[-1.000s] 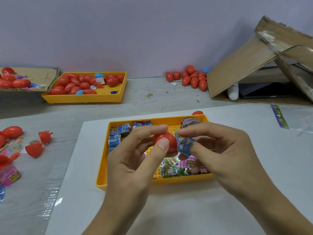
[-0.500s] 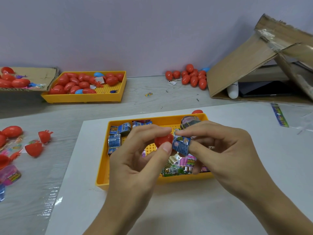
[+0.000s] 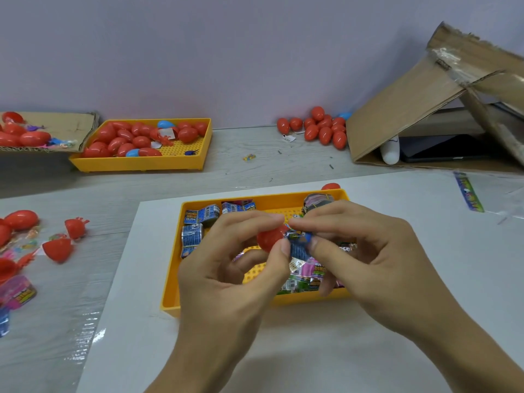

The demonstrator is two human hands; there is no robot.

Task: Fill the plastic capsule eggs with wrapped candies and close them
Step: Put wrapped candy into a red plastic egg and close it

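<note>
My left hand (image 3: pixel 226 279): pinches smooth red egg half (image 3: pixel 269 238).
My right hand (image 3: pixel 368 259): pinches crinkly blue candy (image 3: pixel 297 246) against it, above the yellow tray (image 3: pixel 170 296).
Room: bare white surface (image 3: pixel 283 350) at the near edge.

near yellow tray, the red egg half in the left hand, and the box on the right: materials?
Near yellow tray: looks like moulded plastic, matte, with a perforated grid floor. Red egg half, held by the left hand: glossy hard plastic, going by its sheen. Box: brown corrugated cardboard, torn edges, some clear tape.
</note>
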